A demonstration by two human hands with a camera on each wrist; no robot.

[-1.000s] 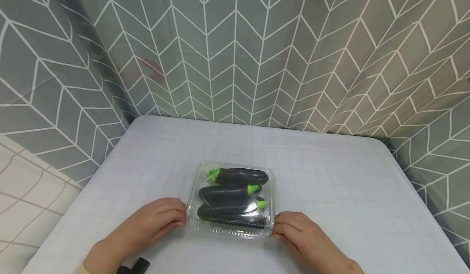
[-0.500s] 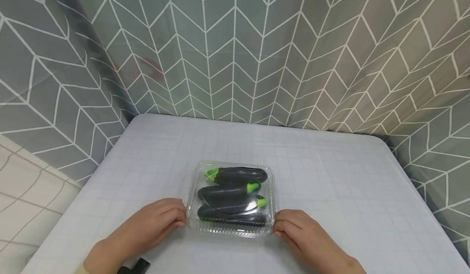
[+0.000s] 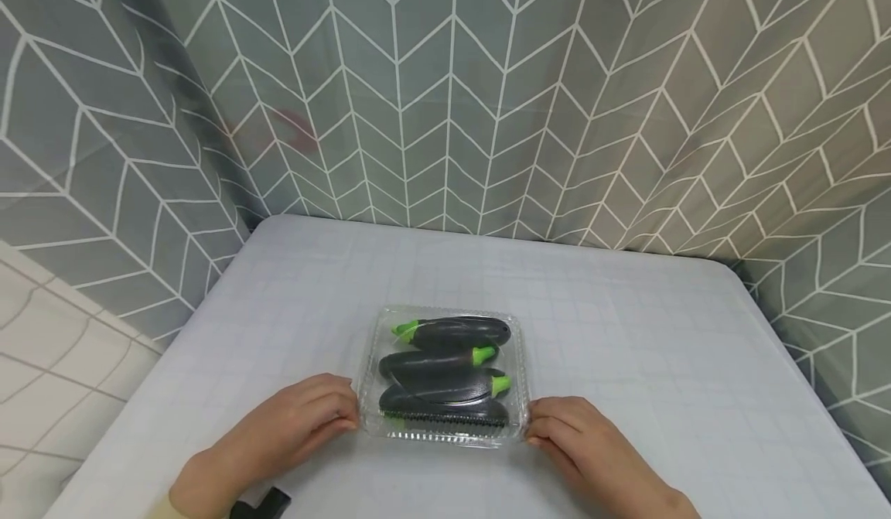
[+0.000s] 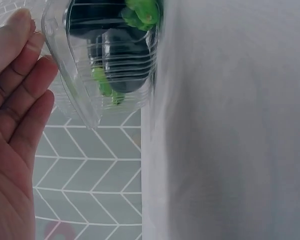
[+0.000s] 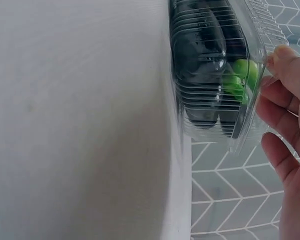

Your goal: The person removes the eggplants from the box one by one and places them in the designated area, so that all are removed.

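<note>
A clear plastic clamshell box lies with its lid down on the white-covered table, near the front. Inside are several dark eggplants with green stems, some pointing left and some right. My left hand is at the box's left side; in the left wrist view its thumb and forefinger pinch the rim, the other fingers bent below. At the opposite side, my right hand pinches the rim between thumb and forefinger. Ribbed side walls show in both wrist views.
A black object sits by the left wrist at the bottom edge of the head view. Grey chevron-patterned curtains surround the table's back and sides. Pale tiles show at the left.
The bright glare on the lid has faded. Both hands keep their grip on the rim, and the whole head view has shifted slightly.
</note>
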